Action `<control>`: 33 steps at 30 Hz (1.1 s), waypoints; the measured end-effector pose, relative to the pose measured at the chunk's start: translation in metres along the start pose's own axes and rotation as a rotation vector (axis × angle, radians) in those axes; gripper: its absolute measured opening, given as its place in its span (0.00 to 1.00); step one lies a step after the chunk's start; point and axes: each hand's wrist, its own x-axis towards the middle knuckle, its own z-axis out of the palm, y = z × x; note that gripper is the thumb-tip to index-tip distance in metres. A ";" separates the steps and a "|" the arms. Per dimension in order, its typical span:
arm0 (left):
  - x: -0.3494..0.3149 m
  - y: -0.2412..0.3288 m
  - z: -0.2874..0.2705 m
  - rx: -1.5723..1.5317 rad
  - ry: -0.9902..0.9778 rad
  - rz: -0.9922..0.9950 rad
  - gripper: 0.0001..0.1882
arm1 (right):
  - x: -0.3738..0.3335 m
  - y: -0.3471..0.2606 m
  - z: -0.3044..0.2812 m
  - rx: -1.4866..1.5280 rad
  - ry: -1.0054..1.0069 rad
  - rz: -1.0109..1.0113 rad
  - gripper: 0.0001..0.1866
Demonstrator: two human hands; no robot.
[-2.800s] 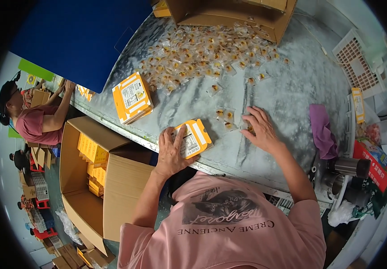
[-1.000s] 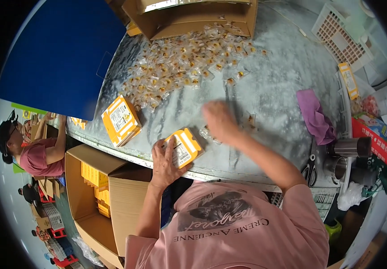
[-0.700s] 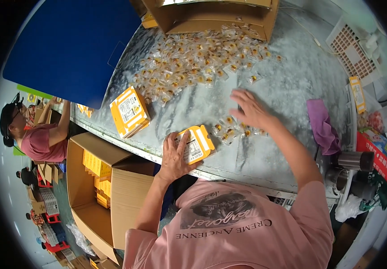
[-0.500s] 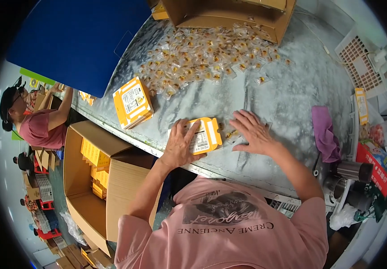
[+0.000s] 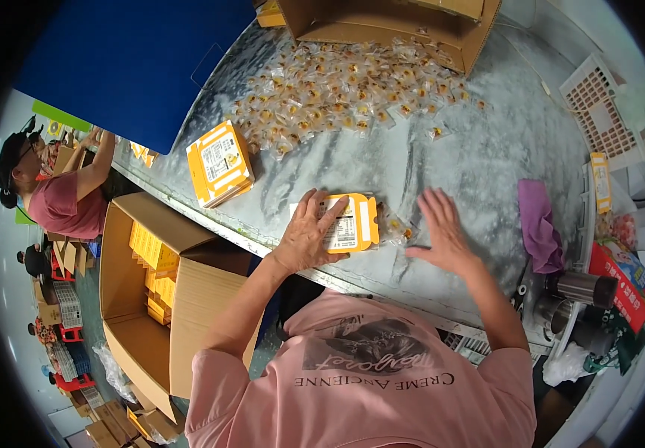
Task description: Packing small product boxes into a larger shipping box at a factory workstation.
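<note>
My left hand (image 5: 309, 235) lies on a small yellow carton (image 5: 352, 222) with a white label, pressing it to the grey table (image 5: 487, 149); the carton's open end faces right. My right hand (image 5: 443, 233) rests flat, fingers spread, just right of it. A few clear-wrapped sweets (image 5: 395, 228) lie between that hand and the carton's mouth. Farther off, a wide heap of wrapped sweets (image 5: 337, 89) covers the table.
A stack of yellow cartons (image 5: 219, 163) sits at the left of the table. A large cardboard box (image 5: 150, 284) holding yellow cartons stands beside the table. Another cardboard box (image 5: 389, 22) is at the far end. A purple cloth (image 5: 537, 224) lies right. A person in pink (image 5: 61, 194) works at left.
My right hand reached out to the heap, then drew back with a few sweets to the carton's mouth. My left hand kept hold of the carton.
</note>
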 end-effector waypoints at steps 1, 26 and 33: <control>0.000 0.000 0.000 -0.006 0.001 0.001 0.58 | 0.003 -0.007 0.007 0.023 -0.016 -0.029 0.57; -0.006 -0.002 -0.001 -0.029 0.045 -0.016 0.57 | 0.049 -0.024 0.058 1.000 -0.076 0.195 0.23; -0.003 0.001 -0.002 -0.005 0.040 -0.009 0.57 | 0.066 -0.045 0.076 0.931 0.137 0.267 0.17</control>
